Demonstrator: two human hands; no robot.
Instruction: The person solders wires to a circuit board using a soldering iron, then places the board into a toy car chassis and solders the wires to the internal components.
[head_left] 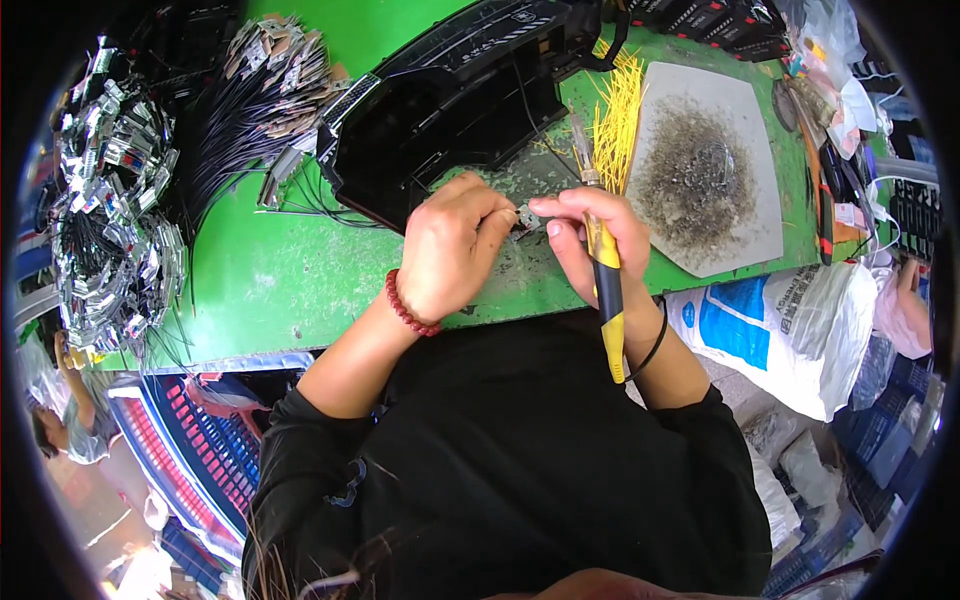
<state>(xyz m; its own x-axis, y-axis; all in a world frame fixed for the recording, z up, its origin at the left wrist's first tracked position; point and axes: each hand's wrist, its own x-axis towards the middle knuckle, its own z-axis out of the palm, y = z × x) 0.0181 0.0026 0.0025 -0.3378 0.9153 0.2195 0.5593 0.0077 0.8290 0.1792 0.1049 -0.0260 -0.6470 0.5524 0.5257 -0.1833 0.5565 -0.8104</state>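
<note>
My left hand (450,240) is closed in a pinch, its thumb and forefinger at a small silvery part (525,218) too small to make out. Resting in my right hand (605,235) is a soldering iron (608,290) with a yellow and black handle. Its metal tip points away from me, beyond the fingers. The right forefinger reaches to the same small part, so both hands nearly meet there. Just beyond the hands lies a large black plastic housing (440,120), open side toward me, with thin black wires running from it.
A bundle of yellow wires (618,115) lies beside a grey board (765,190) covered in dark crumbs. At left, silvery parts with wires (115,220) hang in a heap over the green table's (250,290) edge. Black wires with small metal ends (275,75) lie behind. A white sack (800,330) stands right.
</note>
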